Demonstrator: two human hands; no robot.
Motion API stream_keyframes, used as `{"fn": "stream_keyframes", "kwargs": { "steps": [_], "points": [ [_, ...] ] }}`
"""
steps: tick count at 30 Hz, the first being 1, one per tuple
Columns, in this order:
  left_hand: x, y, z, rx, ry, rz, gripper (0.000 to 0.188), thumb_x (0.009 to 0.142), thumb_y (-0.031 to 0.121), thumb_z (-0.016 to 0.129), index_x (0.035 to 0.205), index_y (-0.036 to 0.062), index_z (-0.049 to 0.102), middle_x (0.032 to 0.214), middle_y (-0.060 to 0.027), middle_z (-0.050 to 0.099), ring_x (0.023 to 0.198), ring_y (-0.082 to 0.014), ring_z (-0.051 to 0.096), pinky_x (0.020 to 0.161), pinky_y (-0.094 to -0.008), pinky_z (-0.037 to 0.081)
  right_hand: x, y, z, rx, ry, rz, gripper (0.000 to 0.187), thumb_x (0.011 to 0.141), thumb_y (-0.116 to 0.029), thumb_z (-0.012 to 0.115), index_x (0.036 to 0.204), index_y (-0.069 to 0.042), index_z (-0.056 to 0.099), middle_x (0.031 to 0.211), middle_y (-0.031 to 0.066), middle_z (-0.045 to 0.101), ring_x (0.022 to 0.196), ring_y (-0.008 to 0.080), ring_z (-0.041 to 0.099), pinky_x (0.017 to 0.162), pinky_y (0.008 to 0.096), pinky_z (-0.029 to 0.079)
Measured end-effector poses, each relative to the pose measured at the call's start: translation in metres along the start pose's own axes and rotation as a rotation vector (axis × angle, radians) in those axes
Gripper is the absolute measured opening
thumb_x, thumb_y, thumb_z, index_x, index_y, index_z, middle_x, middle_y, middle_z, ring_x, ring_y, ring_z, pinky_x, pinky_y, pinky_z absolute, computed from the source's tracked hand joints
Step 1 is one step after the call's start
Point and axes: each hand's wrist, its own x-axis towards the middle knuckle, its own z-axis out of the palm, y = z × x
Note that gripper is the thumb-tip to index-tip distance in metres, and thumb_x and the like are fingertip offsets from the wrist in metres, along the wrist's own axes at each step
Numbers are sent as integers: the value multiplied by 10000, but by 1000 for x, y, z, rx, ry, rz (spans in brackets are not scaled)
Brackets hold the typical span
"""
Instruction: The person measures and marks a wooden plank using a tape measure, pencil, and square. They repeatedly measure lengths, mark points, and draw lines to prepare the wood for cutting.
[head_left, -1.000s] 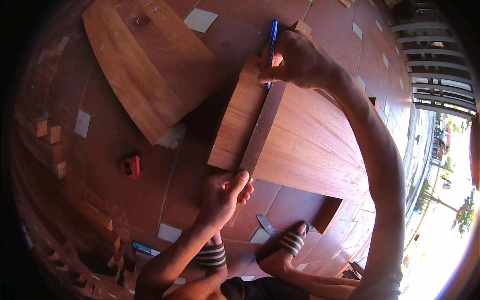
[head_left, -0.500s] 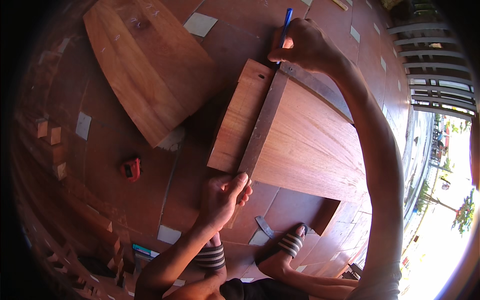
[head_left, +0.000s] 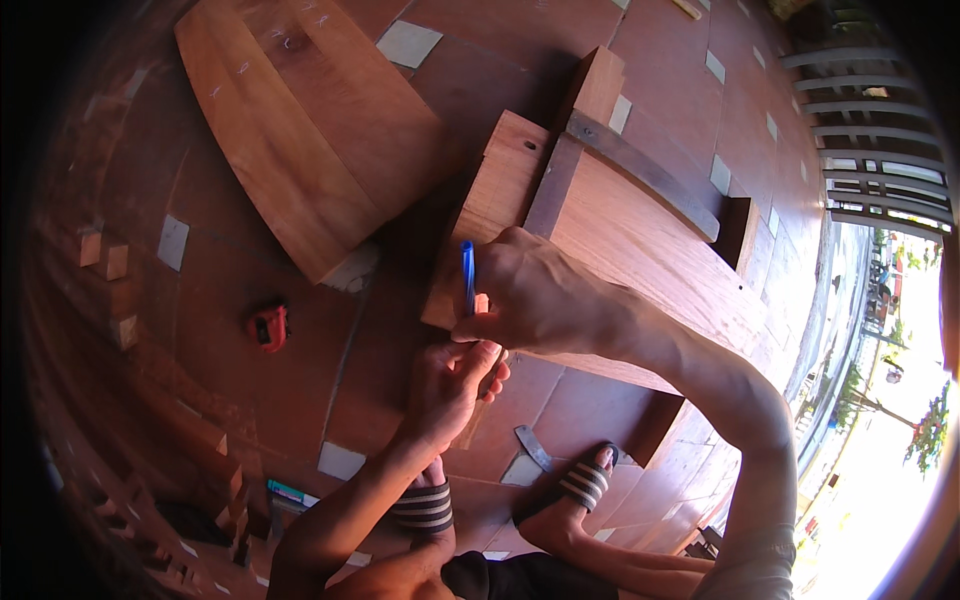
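Note:
A dark L-shaped carpenter's square lies on a reddish wooden board, one arm across it and the other along its far edge. My left hand pinches the near end of the square at the board's near edge. Closed around a blue pen, my right hand is just above my left thumb. The pen leans upright, and its tip is hidden by the fingers. My right hand and wrist cover the middle of the square's crossing arm. A small dark hole shows in the board's far left corner.
Wooden blocks sit under the board. On the tiled floor at left are a wide panel with chalk marks and a red tape measure. A curved metal piece rests near my sandalled feet. Wood pieces line the far left.
My right hand has moved the pen from the board's far edge along the square toward me, beside my left hand. My left hand keeps its hold on the square.

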Motion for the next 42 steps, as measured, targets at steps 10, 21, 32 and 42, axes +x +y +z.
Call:
{"fn": "stream_keyframes", "kwargs": {
  "steps": [10, 21, 32, 42],
  "points": [
    [0, 2, 0, 21, 18, -40, 343, 1094, 307, 671, 967, -7, 718, 813, -64, 686, 705, -125, 643, 619, -270, 515, 28, 45, -72, -278, 56, 37, 265, 834, -299, 910, 915, -85, 776, 1017, 102, 738, 1058, 293, 670, 987, 442, 542],
    [1, 3, 1, 41, 4, -26, 330, 1099, 293, 666, 974, -7, 723, 821, -67, 693, 699, -123, 640, 617, -267, 515, 53, 80, -141, -505, 264, 273, 228, 891, -304, 865, 960, -91, 822, 989, 114, 801, 966, 276, 767, 929, 446, 598],
    [2, 2, -1, 64, -3, -6, 361, 1096, 323, 670, 993, -18, 728, 825, -75, 700, 700, -126, 650, 625, -268, 522, -75, 117, -134, -514, 293, 374, 436, 842, -341, 903, 1170, -70, 807, 1030, 167, 805, 964, 331, 775, 902, 470, 588],
    [-44, 22, -70, 562, 326, 334, 415, 1088, 394, 652, 1105, -5, 765, 901, -107, 771, 833, -200, 742, 758, -318, 580, -164, 148, -218, -119, 292, 620, 381, 888, -83, 816, 1252, 13, 758, 1219, 107, 781, 1139, 190, 730, 1073, 394, 563]
  ]
}}
